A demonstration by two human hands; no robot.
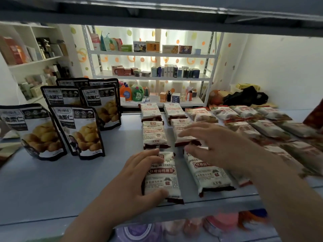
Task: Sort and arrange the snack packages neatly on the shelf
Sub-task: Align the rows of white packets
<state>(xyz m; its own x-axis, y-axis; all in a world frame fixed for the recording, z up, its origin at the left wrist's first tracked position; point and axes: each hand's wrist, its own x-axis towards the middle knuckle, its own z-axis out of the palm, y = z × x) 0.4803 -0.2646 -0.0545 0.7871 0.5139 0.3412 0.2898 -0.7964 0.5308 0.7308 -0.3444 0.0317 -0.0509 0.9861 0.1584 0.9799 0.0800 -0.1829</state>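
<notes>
Looking at the grey shelf (52, 186): black pouches (78, 130) standing far left, white packs (154, 135) flat in rows mid to right. Near edge, left hand (132, 175) w/ fingers n thumb clamped round the near pack (162, 177); right hand (218, 145) fingers spread loose over a mid-row pack (181, 126), holding nothing.

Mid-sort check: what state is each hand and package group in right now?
Left hand, grips the front-left packet by its ends.
Front-left packet, flat at the shelf edge.
Right hand, open, fingers spread over the white packets; contact unclear.
White packets, lying flat in two columns.
Black pouches, standing upright.
</notes>
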